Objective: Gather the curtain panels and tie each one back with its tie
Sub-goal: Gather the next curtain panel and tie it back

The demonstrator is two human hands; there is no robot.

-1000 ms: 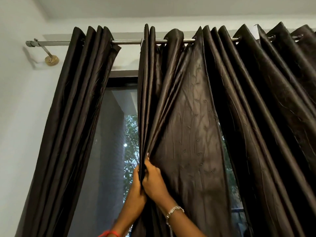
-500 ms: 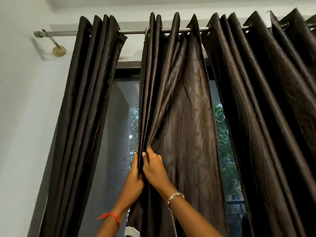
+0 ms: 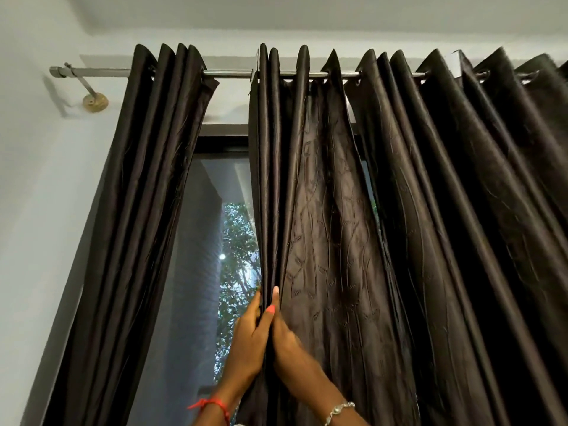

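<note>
Head view, tilted upward, close to curtains (image 3: pixel 338 241)

Both forearms reach up from below, close together. The left hand (image 3: pixel 250 339) has its fingers curled forward and thumb up, pinching dark cloth. The right hand (image 3: pixel 284 335) lies pressed against it, fingers extended upward, closed on the same fold. A red thread circles the left wrist, a silver bracelet the right.

The curtain panels (image 3: pixel 338 241) are made of dark, satin-glossy cloth embossed with vine lines; the curtain rod (image 3: pixel 230 74) is polished metal, its bracket (image 3: pixel 95 101) seemingly brass.
</note>
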